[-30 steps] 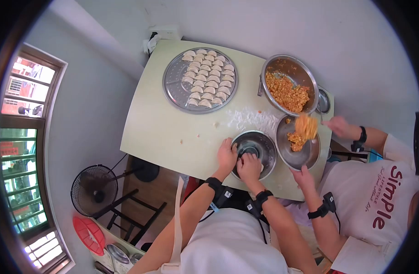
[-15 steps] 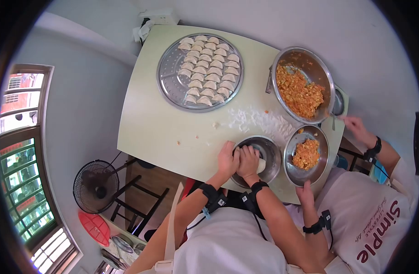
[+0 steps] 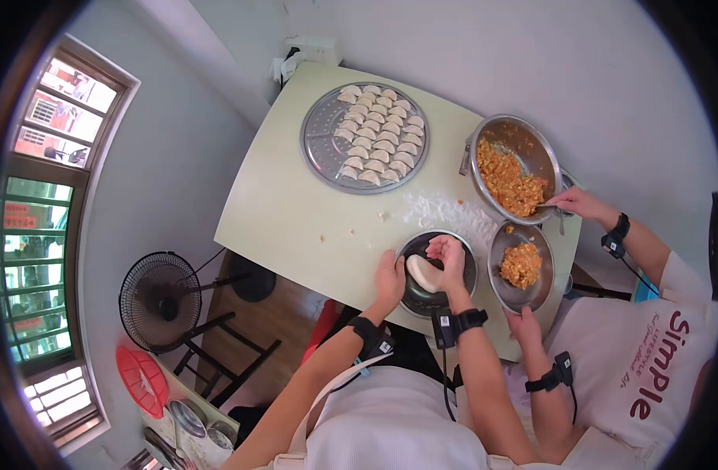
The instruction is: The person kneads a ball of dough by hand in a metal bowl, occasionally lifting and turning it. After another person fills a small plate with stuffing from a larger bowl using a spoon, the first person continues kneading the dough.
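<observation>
A smooth white piece of dough [image 3: 424, 274] lies in a steel bowl [image 3: 416, 308] near the table's front edge. My left hand [image 3: 389, 277] rests on the bowl's left rim, its fingers wrapped over the edge. Inside the bowl, my right hand [image 3: 448, 261] is at the dough's right side, with curled fingers raised off its upper end and the palm turned toward it. White flour [image 3: 445, 210] is scattered on the table just beyond the bowl.
A round steel tray [image 3: 323, 149] holds several dumplings. At right, a co-worker [image 3: 609, 345] holds a bowl of orange filling [image 3: 521, 265] and a utensil in a larger bowl [image 3: 548, 153]. A black fan [image 3: 162, 301] stands left of the table [image 3: 273, 227].
Both my hands were together over the dough; now they are apart, left on the rim and right lifted, and more dough shows. The co-worker's hand has moved to the large bowl. The view has shifted.
</observation>
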Available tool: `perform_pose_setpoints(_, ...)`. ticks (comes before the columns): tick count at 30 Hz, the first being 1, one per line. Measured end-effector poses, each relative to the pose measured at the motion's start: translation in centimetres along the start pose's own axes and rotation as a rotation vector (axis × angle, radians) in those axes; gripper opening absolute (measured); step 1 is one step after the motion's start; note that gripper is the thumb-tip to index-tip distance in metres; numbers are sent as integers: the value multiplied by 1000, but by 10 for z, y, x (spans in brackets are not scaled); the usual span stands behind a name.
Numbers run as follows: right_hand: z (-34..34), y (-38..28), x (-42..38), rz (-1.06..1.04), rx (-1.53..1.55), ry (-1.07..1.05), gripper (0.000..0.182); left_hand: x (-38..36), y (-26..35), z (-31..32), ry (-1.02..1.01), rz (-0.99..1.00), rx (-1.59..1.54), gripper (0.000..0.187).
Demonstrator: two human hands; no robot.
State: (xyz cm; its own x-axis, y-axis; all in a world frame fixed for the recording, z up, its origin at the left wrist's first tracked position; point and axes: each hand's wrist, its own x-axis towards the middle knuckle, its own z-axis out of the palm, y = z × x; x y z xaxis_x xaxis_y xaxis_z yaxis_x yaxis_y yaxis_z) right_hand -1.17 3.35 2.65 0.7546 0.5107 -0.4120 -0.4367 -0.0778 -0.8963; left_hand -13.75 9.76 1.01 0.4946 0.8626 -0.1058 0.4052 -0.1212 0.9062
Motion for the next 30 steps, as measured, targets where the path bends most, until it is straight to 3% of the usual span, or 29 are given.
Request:
perform_pose_setpoints(2, -8, -8, -14, 11, -167, -33, 29, -5, -10, -6, -3, 35, 38, 18)
perform_pose_setpoints(3, -12, -10, -29, -283, -736, 45, 28, -5, -10, -14, -2, 39, 33, 18)
perform_pose_setpoints(4, -17, -8, -42, -581, -1300, 133, 28, -3, -10, -24, -131, -26, 127, 22)
perform_pose_setpoints(6, -21, 8, -59, -280, -1324, 200, 29, 3, -4, -38, -344, -132, 232, 32)
perform_pose_setpoints(7, -17, 12, -63, -82, -1315, 213, 31, 6, 3, -38, -346, -128, 231, 32)
perform_pose_setpoints(8, -21, 19, -58, -81, -1314, 215, 31, 8, 10, -39, -293, -81, 187, 32)
perform_pose_setpoints(10, -30, 27, -41, 151, -1060, 11, 39, 19, 19, -36, -217, -15, 101, 35)
perform_pose_setpoints(11, -33, 25, -38, 148, -1060, 13, 39, 24, 13, -31, -216, -13, 100, 35)
perform_pose_setpoints(13, -33, 5, -40, -168, -1019, 56, 41, 33, 0, -20, -176, 244, 249, 34)
perform_pose_setpoints(14, -32, -2, -36, -285, -1112, 91, 35, 35, -1, -19, -185, 246, 250, 34)
perform_pose_setpoints(17, -24, -22, -32, -206, -953, -52, 26, 37, 12, -29, -314, 168, 382, 32)
perform_pose_setpoints(20, -7, -15, -34, -150, -797, -7, 33, 39, 3, -26, -307, 80, 440, 34)
perform_pose_setpoints(23, 5, 12, -33, -137, -647, 108, 40, 35, -12, -16, -224, 184, 414, 33)
perform_pose_setpoints(27, 33, 11, -40, -295, -966, 235, 38, 29, -4, -13, -183, 150, 344, 31)
perform_pose_setpoints(29, 52, 18, -42, -743, -1081, 463, 27, 29, -5, -15, -173, 124, 331, 30)
perform_pose_setpoints(30, 58, 27, -46, -601, -1070, 448, 19, 27, -6, -14, -155, 118, 307, 29)
